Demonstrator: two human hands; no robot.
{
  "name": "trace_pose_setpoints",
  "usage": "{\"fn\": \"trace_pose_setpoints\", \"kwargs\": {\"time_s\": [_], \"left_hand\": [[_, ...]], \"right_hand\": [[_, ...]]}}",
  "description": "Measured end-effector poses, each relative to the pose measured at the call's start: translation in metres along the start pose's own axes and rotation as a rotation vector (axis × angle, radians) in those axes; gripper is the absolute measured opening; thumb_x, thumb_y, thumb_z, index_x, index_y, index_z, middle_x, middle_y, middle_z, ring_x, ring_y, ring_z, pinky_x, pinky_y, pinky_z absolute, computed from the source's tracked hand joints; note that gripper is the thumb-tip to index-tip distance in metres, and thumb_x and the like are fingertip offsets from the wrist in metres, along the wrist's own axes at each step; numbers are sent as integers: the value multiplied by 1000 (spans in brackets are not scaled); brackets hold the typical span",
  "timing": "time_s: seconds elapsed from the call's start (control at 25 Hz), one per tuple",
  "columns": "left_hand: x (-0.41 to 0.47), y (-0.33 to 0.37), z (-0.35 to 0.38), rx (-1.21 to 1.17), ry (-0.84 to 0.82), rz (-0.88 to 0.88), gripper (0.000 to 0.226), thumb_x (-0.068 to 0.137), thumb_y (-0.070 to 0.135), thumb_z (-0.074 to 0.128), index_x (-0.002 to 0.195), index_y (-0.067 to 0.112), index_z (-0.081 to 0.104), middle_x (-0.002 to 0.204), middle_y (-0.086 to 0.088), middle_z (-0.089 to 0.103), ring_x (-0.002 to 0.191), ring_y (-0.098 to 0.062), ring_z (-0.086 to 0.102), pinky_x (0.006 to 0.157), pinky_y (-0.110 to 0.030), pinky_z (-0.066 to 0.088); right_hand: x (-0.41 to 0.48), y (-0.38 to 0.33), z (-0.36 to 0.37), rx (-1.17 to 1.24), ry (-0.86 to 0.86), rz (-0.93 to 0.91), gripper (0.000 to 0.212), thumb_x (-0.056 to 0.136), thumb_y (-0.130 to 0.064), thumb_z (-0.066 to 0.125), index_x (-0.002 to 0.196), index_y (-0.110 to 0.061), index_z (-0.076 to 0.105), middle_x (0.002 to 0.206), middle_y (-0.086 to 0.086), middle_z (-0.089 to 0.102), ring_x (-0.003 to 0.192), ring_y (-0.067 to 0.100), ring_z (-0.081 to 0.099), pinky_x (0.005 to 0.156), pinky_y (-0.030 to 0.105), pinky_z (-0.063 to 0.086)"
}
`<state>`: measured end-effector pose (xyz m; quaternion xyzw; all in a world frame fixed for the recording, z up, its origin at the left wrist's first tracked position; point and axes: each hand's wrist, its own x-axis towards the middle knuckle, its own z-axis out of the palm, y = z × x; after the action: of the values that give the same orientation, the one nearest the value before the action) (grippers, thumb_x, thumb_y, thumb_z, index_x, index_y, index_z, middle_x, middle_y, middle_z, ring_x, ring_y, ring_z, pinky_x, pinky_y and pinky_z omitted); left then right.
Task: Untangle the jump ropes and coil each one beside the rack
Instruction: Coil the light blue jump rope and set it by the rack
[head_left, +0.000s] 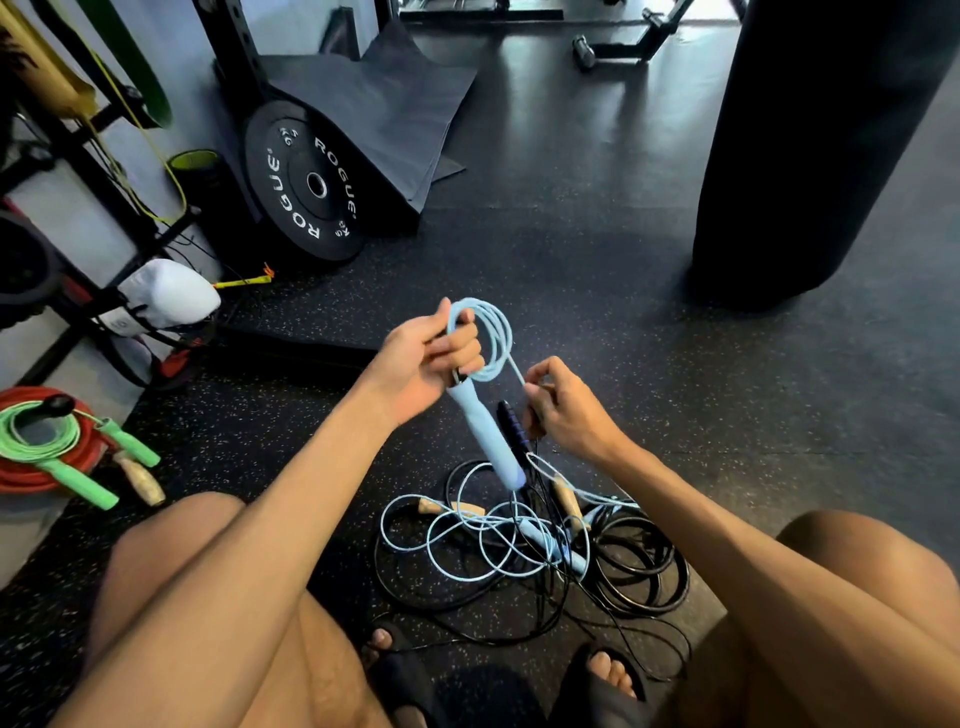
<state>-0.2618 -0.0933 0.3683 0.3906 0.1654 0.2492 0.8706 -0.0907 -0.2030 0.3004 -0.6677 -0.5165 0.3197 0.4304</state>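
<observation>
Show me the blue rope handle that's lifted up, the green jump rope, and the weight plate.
blue rope handle (488, 436), head view, middle of the grip.
green jump rope (83, 486), head view, on its lower handle.
weight plate (283, 208), head view, black face beside the hub.

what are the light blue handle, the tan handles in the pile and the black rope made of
Light blue handle: probably matte plastic or foam; the colour is uniform with no shine.
Tan handles: likely wood, pale with darker grain-like streaks.
Black rope: looks like glossy PVC or coated cable; highlights run along its coils.
</observation>
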Motion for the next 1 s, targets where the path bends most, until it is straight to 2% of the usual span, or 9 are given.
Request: {"fn": "trace_pose_setpoints", "kwargs": {"time_s": [0.08,0.2,0.28,0.36,0.52,0.6,0.76,0.88,1.0], "left_hand": [[3,4,-5,-60,107,106,31,108,26,26,91,11,48,54,9,31,45,-7,27,59,-23,36],[6,8,-16,-69,309,229,31,108,24,28,89,11,48,58,6,36,49,-9,34,70,-26,39],[7,10,-19,-46,429,296,32,109,23,29,87,11,49,58,4,41,48,-10,39,67,-26,38],[8,10,-21,34,529,361,32,109,20,31,85,9,49,60,1,44,47,-11,43,58,-24,42],[9,5,-24,690,637,444,29,106,15,34,86,5,52,59,-6,56,49,-18,54,59,-28,47],[10,-1,-21,923,598,416,29,105,12,34,88,0,54,58,-10,61,46,-18,60,56,-23,49],[8,-7,-17,1144,449,264,30,105,14,38,88,-2,57,61,-13,68,52,-26,67,60,-30,54],[1,-8,-8,1072,255,17,33,106,14,36,90,-5,57,59,-14,62,41,-20,57,47,-26,48],[-6,-8,0,975,59,-187,42,108,23,33,94,-5,60,52,-8,50,40,-15,42,41,-21,38]], "right_hand": [[-2,5,3,-52,-81,53,15,102,-13,51,91,-21,43,60,2,69,57,26,67,65,45,59],[-4,8,5,-141,-177,105,17,97,-11,61,90,-13,45,62,1,73,60,24,72,56,30,54],[-6,6,3,-199,-248,134,17,93,-10,67,87,-10,51,66,4,75,63,18,74,56,24,51],[-8,3,3,-202,-308,105,16,93,-10,67,84,-7,55,68,6,75,63,20,74,57,27,55],[-9,-11,6,-155,-307,-109,16,97,-14,62,82,-15,61,68,3,72,60,19,68,61,39,57],[-10,-20,4,-153,-261,-187,17,100,-16,58,83,-15,62,70,5,69,60,14,63,61,38,54],[-13,-33,0,-39,-136,-248,19,103,-16,52,87,-10,59,64,12,61,51,23,57,50,40,50],[-11,-35,-3,-27,1,-265,20,104,-16,51,85,-15,58,56,2,56,45,17,50,45,33,43],[-7,-35,-9,-84,121,-269,22,101,-16,54,81,-19,59,56,-5,50,49,6,40,49,28,36]]}}
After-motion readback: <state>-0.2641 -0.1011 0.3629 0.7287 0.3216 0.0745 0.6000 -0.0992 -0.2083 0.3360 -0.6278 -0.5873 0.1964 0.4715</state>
